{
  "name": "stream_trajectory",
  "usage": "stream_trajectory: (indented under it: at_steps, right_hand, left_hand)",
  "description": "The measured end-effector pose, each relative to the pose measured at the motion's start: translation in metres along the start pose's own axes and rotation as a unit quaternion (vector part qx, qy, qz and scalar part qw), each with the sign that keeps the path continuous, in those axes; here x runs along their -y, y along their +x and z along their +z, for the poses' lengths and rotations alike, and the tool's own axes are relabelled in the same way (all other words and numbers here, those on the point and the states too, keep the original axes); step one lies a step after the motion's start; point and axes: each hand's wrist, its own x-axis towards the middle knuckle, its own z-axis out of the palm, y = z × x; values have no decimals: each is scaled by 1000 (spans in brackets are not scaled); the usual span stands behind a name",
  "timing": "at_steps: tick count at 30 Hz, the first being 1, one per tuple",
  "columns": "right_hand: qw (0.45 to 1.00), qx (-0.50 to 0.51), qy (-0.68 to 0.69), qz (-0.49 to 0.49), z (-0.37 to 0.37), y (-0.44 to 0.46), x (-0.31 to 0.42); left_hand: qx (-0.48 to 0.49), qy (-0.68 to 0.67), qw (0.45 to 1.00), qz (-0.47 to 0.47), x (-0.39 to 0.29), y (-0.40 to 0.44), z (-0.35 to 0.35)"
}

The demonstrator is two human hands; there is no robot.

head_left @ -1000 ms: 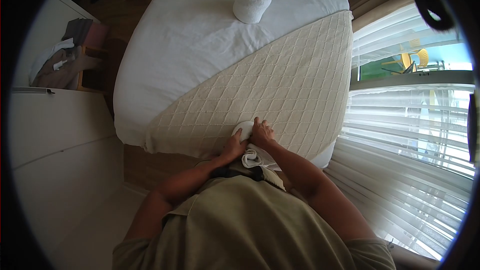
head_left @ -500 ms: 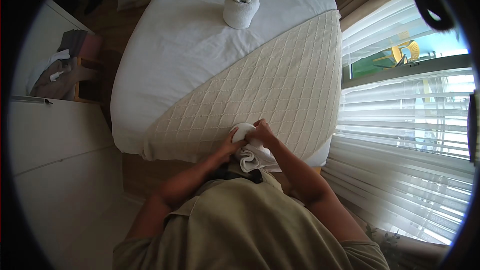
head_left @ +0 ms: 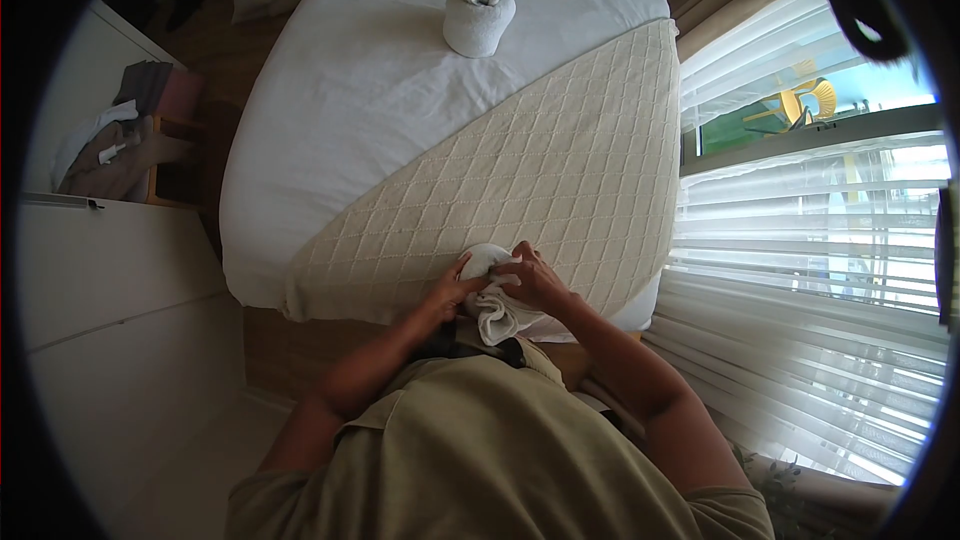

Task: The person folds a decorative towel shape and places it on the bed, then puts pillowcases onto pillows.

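Note:
At the near edge of the bed, a white towel point(head_left: 484, 260) is rolled into a round bundle, with a loose folded end point(head_left: 495, 322) hanging toward my body. My left hand point(head_left: 456, 286) is wrapped around the roll's left side. On the right side, my right hand point(head_left: 536, 282) has its bent fingers at the top of the roll, gripping the towel there. Part of the towel is hidden beneath both hands. Farther up the bed stands a second white towel roll point(head_left: 480, 28), upright, with a twisted peak of cloth on top.
A cream diamond-patterned throw point(head_left: 520, 165) lies diagonally over the white bed sheet point(head_left: 340, 90). Sheer curtains point(head_left: 780, 250) and a window run along the right. To the left are a white cabinet point(head_left: 120, 270) and a wooden stool point(head_left: 175, 165) with cloths beside it.
My right hand has turned and its fingers have spread over the top of the roll. The loose towel end has shifted slightly left. My left hand keeps its hold.

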Motion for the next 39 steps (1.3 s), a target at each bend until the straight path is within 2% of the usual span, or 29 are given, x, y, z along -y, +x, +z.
stream_trajectory:
  at_steps: [2, 8, 13, 15, 17, 21, 24, 27, 29, 30, 32, 33, 35, 36, 39]
  right_hand:
    - [998, -1, -65, 28, 9, 9, -2]
    - [994, 1, -64, 84, 4, 27, 11]
    - [987, 22, -142, 78, 24, 38, 10]
    - [983, 25, -165, 80, 32, 40, 9]
    - [974, 29, -208, 85, 39, 43, 6]
    - [970, 3, -219, 103, 42, 48, 12]
    - [975, 0, -181, 127, 26, 49, 23]
    - [976, 11, -109, 189, 25, 39, 24]
    - [983, 78, -146, 83, 43, 40, -3]
    - [983, 74, -145, 85, 35, 39, -4]
    - [987, 128, -93, 7, 13, 39, -5]
    - [988, 124, -93, 7, 15, 38, -9]
    - [983, 0, 60, 176, 22, 34, -13]
    - [983, -3, 61, 176, 24, 31, -8]
    - [970, -143, -9, 197, 40, 22, 8]
  left_hand:
    - [-9, 12, 1000, -12, -1, -1, 0]
    - [-38, 63, 997, -29, -18, -7, 9]
    - [-68, 117, 990, -31, -10, -3, 8]
    - [-55, 128, 990, 16, -6, 1, 7]
    - [-65, 138, 988, 13, -6, -1, 10]
    - [-72, 147, 986, 27, -9, -2, 8]
    - [-39, 144, 986, 69, -14, -6, 8]
    - [-10, 117, 992, 48, -19, -14, 11]
    - [-3, 107, 993, 48, -16, -12, 8]
    - [0, 92, 995, 45, -15, -11, 7]
    - [-1, 94, 995, 35, -15, -9, 10]
    - [-8, 90, 996, 26, -15, -9, 11]
    - [-17, 103, 994, 42, -12, -10, 16]
    - [-26, 113, 992, 57, -11, -11, 18]
    - [-52, 83, 994, 50, -11, -11, 25]
